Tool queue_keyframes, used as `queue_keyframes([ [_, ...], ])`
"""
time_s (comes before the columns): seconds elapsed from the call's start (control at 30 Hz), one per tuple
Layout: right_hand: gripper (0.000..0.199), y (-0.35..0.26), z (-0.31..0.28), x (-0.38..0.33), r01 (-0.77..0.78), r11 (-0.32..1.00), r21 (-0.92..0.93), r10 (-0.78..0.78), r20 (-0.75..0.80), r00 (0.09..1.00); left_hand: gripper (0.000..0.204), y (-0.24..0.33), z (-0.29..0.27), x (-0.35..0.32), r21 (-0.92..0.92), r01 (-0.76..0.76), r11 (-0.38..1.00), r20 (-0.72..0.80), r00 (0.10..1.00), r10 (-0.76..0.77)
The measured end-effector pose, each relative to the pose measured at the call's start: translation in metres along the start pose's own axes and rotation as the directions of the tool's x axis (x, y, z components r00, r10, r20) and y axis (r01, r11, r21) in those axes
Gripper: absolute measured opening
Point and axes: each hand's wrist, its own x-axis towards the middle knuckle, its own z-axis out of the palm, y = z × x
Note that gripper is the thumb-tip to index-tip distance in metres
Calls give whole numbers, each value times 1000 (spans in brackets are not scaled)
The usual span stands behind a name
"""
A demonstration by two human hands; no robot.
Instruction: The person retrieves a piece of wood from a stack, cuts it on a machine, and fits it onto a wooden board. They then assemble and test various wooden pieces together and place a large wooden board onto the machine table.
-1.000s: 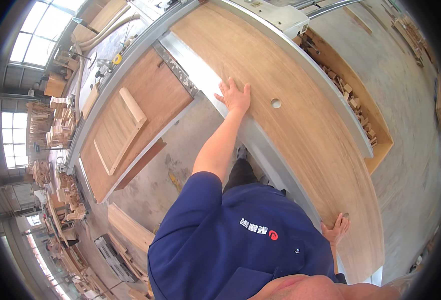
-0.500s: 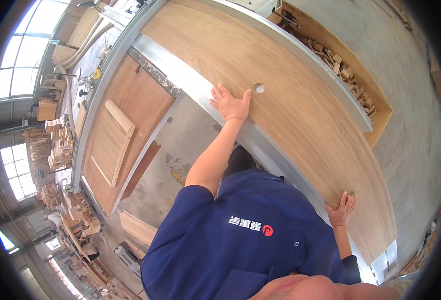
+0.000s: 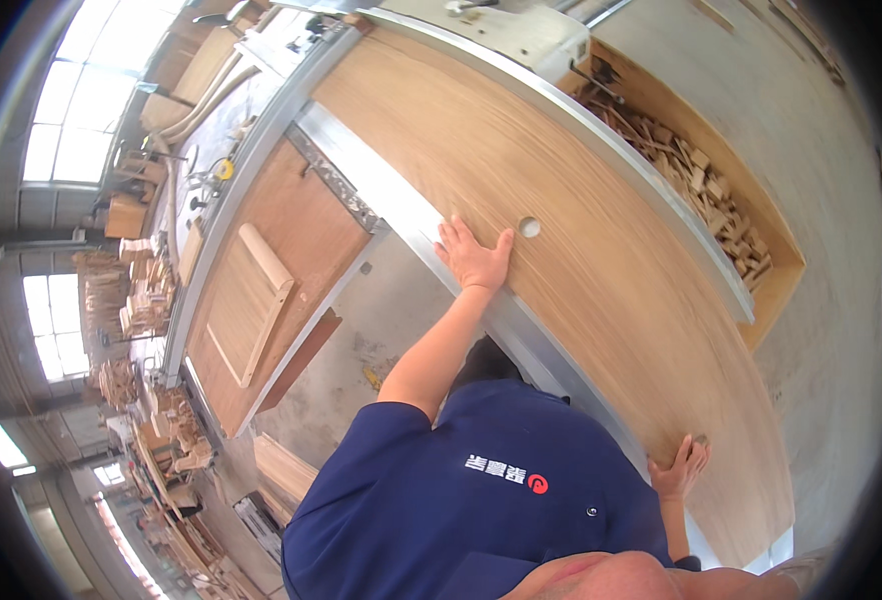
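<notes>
A long, wide light-brown wooden board [image 3: 581,290] lies flat on a machine table with a silvery metal edge [image 3: 401,195]. My left hand [image 3: 476,258] rests on the board's near edge, fingers spread, just left of a round hole [image 3: 529,227]. Farther right, my right hand [image 3: 681,468] lies on the board close to its right end, thumb apart from the fingers. Its fingertips are beside a small dark round spot [image 3: 701,440]. Neither hand grips anything that I can see.
A metal rail [image 3: 651,160] runs along the board's far side. Beyond it stands a wooden bin [image 3: 786,265] with many small offcuts [image 3: 706,185]. To the left, a wooden panel frame [image 3: 246,310] lies on a brown worktop [image 3: 321,215]. Stacked wood pieces [image 3: 146,290] stand farther left.
My view has shifted, so the whole scene sits lower in the picture. Both hands keep about the same places on the board, which shows no clear movement against the rail.
</notes>
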Motion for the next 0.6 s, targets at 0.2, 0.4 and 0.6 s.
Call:
queue_keyframes([
  [0.2,104,1,14,0,-14,1000,-13,14,4,1000,110,0,-12,2,-30,33,999,46,998,-31],
  [0.4,105,-2,19,4,8,1000,-25,-9,-6,1000,110,-7,-5,6,-25,15,1000,31,999,-14],
  [0.6,104,-7,25,5,30,998,-51,-31,-18,999,109,-8,-6,9,-32,34,999,71,997,-31],
])
